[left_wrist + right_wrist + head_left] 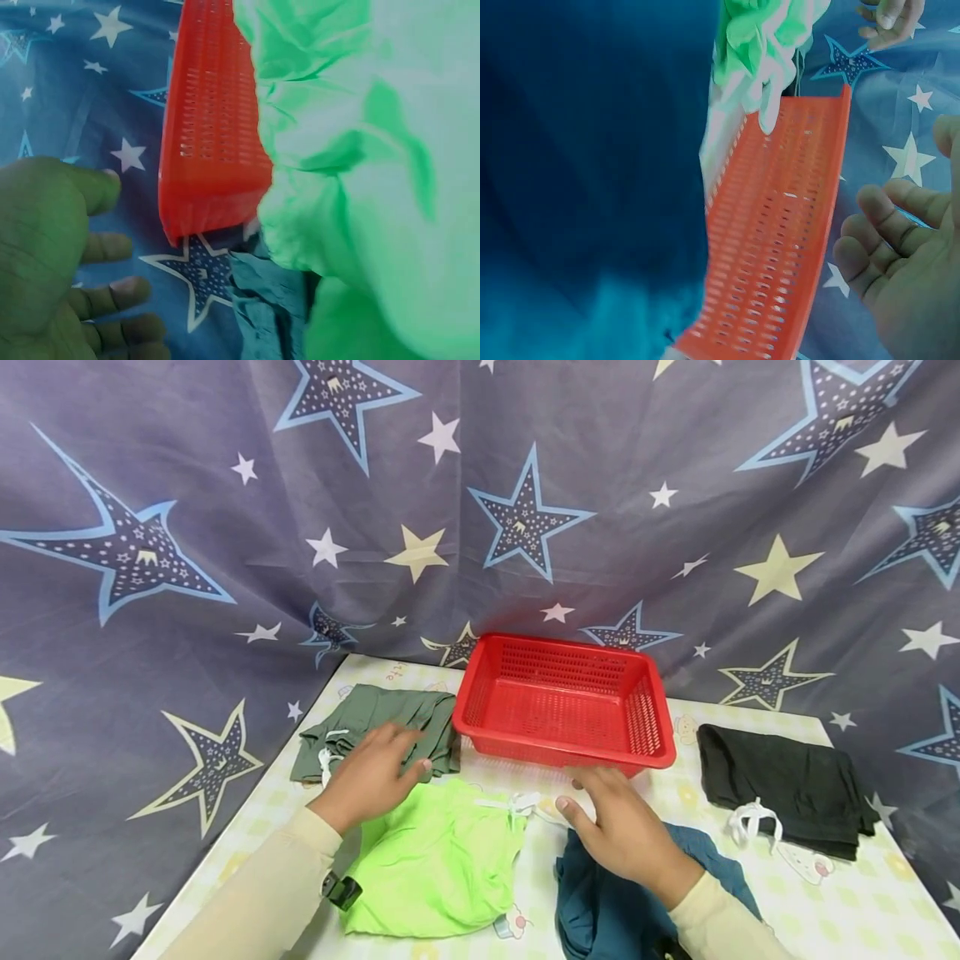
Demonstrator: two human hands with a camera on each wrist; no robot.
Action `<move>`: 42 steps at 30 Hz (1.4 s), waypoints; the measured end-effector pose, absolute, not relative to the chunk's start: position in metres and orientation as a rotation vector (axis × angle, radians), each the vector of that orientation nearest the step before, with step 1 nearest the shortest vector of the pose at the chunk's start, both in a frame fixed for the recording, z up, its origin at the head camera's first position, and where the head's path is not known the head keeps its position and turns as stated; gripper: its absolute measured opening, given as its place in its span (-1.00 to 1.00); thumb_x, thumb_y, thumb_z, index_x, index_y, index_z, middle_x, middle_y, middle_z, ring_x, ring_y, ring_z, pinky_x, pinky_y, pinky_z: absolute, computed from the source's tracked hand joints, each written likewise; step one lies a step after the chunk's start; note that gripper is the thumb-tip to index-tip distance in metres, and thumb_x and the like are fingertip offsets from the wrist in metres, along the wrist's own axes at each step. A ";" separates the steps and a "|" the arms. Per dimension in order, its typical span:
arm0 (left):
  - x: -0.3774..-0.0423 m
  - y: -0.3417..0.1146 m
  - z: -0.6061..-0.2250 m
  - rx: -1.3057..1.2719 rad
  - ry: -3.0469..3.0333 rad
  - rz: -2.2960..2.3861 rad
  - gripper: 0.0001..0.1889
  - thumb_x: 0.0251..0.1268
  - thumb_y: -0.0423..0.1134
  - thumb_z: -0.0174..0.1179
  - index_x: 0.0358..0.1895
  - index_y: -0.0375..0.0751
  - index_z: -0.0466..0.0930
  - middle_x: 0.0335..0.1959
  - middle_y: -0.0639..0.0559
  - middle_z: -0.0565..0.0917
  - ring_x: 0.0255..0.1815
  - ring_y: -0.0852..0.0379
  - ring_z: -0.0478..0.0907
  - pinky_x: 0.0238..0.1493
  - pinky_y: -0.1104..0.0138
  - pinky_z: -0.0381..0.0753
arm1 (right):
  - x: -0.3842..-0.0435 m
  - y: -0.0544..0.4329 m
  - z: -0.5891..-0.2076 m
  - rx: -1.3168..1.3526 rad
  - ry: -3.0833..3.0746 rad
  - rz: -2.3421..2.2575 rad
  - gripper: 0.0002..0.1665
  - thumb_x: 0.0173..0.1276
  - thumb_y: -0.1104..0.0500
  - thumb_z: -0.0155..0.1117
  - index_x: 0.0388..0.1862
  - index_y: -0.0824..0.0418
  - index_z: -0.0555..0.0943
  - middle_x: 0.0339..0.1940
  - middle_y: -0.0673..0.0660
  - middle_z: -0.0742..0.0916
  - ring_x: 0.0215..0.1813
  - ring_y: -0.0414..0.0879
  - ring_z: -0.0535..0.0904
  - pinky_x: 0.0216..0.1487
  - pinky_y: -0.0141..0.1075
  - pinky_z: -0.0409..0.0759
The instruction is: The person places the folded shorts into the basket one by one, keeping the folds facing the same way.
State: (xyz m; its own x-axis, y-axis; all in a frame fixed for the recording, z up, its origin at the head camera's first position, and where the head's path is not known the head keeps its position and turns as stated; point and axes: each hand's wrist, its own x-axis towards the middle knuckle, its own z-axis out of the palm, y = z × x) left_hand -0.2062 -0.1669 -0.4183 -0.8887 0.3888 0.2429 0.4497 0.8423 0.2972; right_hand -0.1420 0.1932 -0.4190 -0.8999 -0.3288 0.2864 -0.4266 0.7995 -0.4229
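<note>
In the head view my left hand point(375, 777) is held with relaxed fingers over the folded grey-green drawstring garment point(382, 710) and the far left corner of a lime green one point(442, 868). Nothing is in its grasp; the left wrist view shows the left fingers point(124, 292) spread loosely. My right hand point(626, 831) hovers over a dark teal garment point(600, 902), its fingertips overlapping the near rim of the red plastic basket point(555, 752). The right fingers point(889, 225) curve slightly around nothing in the right wrist view. The perforated basket holds nothing.
A folded black garment point(780, 785) with a white drawstring point(752, 821) lies to the right of the basket. The table point(892, 893) has a pale checked cover. Behind it hangs a dark star-patterned cloth point(637, 552).
</note>
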 end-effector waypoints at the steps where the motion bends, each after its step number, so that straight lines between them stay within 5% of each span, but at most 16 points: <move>1: -0.204 -0.169 -0.421 -0.621 -2.854 -0.522 -0.47 0.50 0.03 0.19 0.37 -0.21 0.52 0.19 -0.21 0.56 0.24 -0.21 0.49 0.18 -0.11 0.51 | -0.141 0.192 -0.420 0.581 -2.803 0.738 -0.43 0.49 -0.07 0.30 0.33 0.21 0.56 0.03 0.10 0.68 0.08 -0.01 0.54 0.06 0.01 0.62; 5: -0.197 -0.178 -0.429 -0.489 -2.918 -0.513 -0.49 0.48 0.02 0.21 0.32 -0.24 0.54 0.12 -0.23 0.58 0.13 -0.21 0.56 0.01 -0.12 0.59 | -0.137 0.185 -0.425 0.500 -2.863 0.822 -0.45 0.51 -0.06 0.29 0.33 0.21 0.58 0.01 0.10 0.68 0.03 -0.02 0.57 0.01 -0.03 0.62; 15: -0.186 -0.185 -0.433 -0.313 -3.139 -0.488 -0.36 0.50 0.08 0.16 0.38 -0.38 0.42 0.18 -0.42 0.54 0.11 -0.37 0.57 0.00 -0.20 0.57 | -0.130 0.166 -0.433 0.300 -2.969 1.121 -0.56 0.58 -0.01 0.20 0.27 0.20 0.60 -0.20 -0.04 0.67 -0.29 -0.24 0.54 -0.20 -0.17 0.58; 22: -0.183 -0.187 -0.436 -0.220 -3.262 -0.512 -0.27 0.49 0.12 0.14 0.45 -0.41 0.32 0.23 -0.43 0.55 0.17 -0.38 0.55 -0.02 -0.23 0.57 | -0.127 0.158 -0.438 0.222 -3.037 1.244 -0.51 0.59 -0.11 0.13 0.23 0.21 0.61 -0.21 0.02 0.74 -0.20 -0.15 0.64 -0.15 -0.08 0.61; 27: -0.181 -0.190 -0.436 -0.128 -3.348 -0.509 -0.17 0.49 0.17 0.09 0.44 -0.59 0.25 0.23 -0.49 0.53 0.17 -0.42 0.54 0.01 -0.23 0.55 | -0.126 0.154 -0.442 0.155 -3.010 1.607 -0.60 0.61 -0.01 0.10 0.04 0.31 0.62 -0.34 0.13 0.69 -0.34 -0.04 0.63 -0.32 -0.13 0.60; 34: -0.179 -0.195 -0.442 -0.105 -3.446 -0.442 -0.36 0.48 0.23 0.05 -0.03 -0.41 0.63 -0.16 -0.24 0.69 -0.21 -0.16 0.64 -0.27 -0.08 0.59 | -0.124 0.149 -0.448 0.057 -2.975 1.996 -0.46 0.61 -0.08 0.10 -0.06 0.45 0.59 -0.31 0.20 0.67 -0.33 0.02 0.64 -0.30 -0.04 0.69; 42: -0.179 -0.193 -0.451 -0.176 -3.441 -0.535 -0.51 0.49 0.12 0.08 -0.23 -0.33 0.62 -0.30 -0.13 0.65 -0.28 -0.06 0.61 -0.20 -0.05 0.58 | -0.124 0.140 -0.458 -0.017 -3.025 2.037 -0.50 0.59 -0.04 0.13 -0.08 0.44 0.60 -0.28 0.21 0.67 -0.35 -0.02 0.66 -0.32 -0.08 0.68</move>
State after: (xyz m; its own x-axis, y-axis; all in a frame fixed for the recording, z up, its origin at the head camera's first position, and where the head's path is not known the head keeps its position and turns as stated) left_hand -0.1786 -0.1926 -0.4509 -0.9361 0.1484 -0.3189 0.0445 0.9493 0.3111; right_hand -0.1237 0.1402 -0.4579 -0.8750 -0.2630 -0.4064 0.2778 0.4148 -0.8665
